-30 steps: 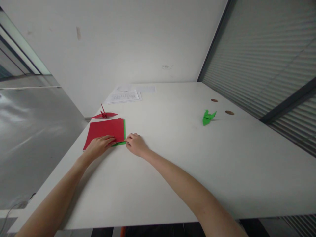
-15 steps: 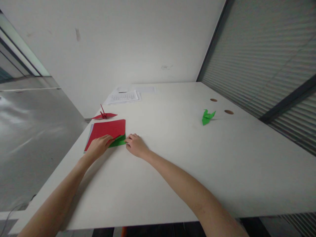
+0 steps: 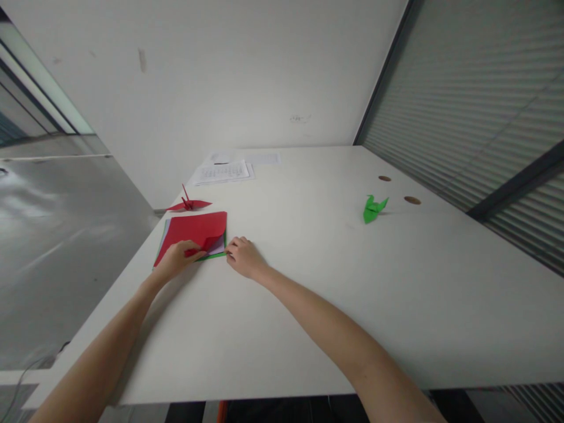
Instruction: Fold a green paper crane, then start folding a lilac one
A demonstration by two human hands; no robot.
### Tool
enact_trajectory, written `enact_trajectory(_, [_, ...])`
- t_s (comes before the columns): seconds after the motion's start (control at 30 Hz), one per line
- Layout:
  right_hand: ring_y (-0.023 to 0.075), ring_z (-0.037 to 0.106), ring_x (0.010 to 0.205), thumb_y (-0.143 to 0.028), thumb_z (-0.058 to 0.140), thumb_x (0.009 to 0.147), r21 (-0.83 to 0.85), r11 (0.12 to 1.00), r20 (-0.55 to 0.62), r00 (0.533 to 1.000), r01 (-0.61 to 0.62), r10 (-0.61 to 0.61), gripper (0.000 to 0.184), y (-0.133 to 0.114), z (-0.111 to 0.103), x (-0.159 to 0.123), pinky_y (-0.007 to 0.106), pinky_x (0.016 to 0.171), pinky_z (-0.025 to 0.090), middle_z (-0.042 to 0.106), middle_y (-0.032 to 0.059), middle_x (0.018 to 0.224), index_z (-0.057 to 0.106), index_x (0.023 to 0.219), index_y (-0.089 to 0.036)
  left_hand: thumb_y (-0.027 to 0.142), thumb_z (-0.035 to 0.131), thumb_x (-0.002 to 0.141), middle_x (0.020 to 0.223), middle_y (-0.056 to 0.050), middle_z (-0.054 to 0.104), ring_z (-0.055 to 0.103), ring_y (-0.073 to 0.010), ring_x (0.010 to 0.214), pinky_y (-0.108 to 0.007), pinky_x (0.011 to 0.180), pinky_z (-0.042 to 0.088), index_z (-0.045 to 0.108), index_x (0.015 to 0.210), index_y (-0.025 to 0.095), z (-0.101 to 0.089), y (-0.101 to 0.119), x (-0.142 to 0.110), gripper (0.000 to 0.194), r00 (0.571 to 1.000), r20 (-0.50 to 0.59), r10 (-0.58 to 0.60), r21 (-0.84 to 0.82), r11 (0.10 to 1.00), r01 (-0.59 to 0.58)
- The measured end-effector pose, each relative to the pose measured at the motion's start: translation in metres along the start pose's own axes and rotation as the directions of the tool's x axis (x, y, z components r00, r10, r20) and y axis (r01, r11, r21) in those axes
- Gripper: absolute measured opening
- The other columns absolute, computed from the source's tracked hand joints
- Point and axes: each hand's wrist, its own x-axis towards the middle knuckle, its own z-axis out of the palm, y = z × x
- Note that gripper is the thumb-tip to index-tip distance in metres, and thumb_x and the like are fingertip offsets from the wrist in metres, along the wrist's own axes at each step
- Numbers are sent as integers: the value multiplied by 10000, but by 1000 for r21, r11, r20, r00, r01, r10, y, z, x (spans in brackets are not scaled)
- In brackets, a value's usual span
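Observation:
A stack of coloured paper lies at the left of the table, with a red sheet [image 3: 198, 226] on top. My left hand [image 3: 180, 258] is closed on the near edge of the red sheet, whose near right corner curls up. Under that curl a pale purple sheet [image 3: 217, 245] shows, and below it the edge of a green sheet [image 3: 215, 256]. My right hand [image 3: 241, 255] pinches at the stack's near right corner; its fingertips partly hide what they grip. Behind the stack stands a red paper crane [image 3: 188, 204].
A green paper crane [image 3: 373, 209] stands on the right of the white table [image 3: 308, 329], near two round holes [image 3: 412, 200]. Printed sheets [image 3: 224, 171] lie at the far left, by the wall. A slatted blind [image 3: 484, 117] borders the right side.
The red sheet's near right corner has curled up more. Pale purple paper now shows where green was seen under the lifted part. Both hands stay at nearly the same places on the stack.

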Motion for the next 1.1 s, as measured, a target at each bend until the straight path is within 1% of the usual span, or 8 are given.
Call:
enact_trajectory(0.1, [188,539,980,-214,555,917,-9,1000,-33,999,-3,2,182,0,0,3,316,882,450,613,68,1092,656,1063,-176,546,555,809,851,-74,723,684,-226,737,-315,686,532,686,1068,167,2,-1,-2,478,998,-47,-35,-20,999,34])
enact_trajectory(0.2, [211,517,1077,-243,552,932,-82,993,-21,995,91,-93,245,0,0,9,340,901,450,587,90,1219,628,1156,-179,446,480,875,937,-75,716,698,-215,787,-315,719,548,493,1374,189,1,3,-5,561,994,-105,-29,17,999,31])
enact_trajectory(0.4, [232,558,1009,-193,457,972,-289,922,84,966,259,-245,229,-7,2,26,374,838,454,644,115,1057,672,1026,-139,331,356,945,1038,-108,681,675,-220,892,-302,777,532,675,1146,181,-4,12,-7,406,974,-88,210,223,957,-186])
enact_trajectory(0.53, [234,585,954,-122,451,949,-363,851,143,925,380,-352,233,-12,-2,30,374,819,447,660,118,991,683,937,-109,338,363,954,1003,-100,673,672,-204,836,-272,716,523,679,1148,180,-9,17,-9,403,962,-166,216,327,933,-153])
enact_trajectory(0.7, [233,592,951,-124,424,962,-342,870,106,934,356,-340,259,-14,-4,28,379,806,448,669,115,973,683,967,-118,343,380,956,1032,-104,674,666,-217,861,-263,655,507,665,1186,182,-15,25,-11,400,949,-260,178,397,916,-63])
enact_trajectory(0.87, [169,618,874,-181,534,934,20,994,-25,994,104,-103,181,-10,2,35,308,799,469,657,79,1012,713,916,-161,312,391,948,1131,-113,666,672,-235,915,-282,693,517,619,1252,186,-14,20,-12,401,951,-268,155,396,918,-38])
enact_trajectory(0.97, [138,628,845,-146,583,888,330,944,-99,994,-17,52,125,-2,-3,39,259,793,486,663,65,981,707,899,-153,306,419,933,1172,-139,664,680,-257,941,-320,725,533,402,1449,168,-12,13,-12,534,952,-294,87,355,934,24])
enact_trajectory(1.1, [146,631,837,-106,563,838,488,873,-213,966,-27,149,138,19,-29,27,274,795,511,666,75,961,663,927,-137,335,465,912,1133,-143,691,695,-270,929,-340,732,543,205,1525,142,-10,8,-12,693,962,-273,19,292,954,64])
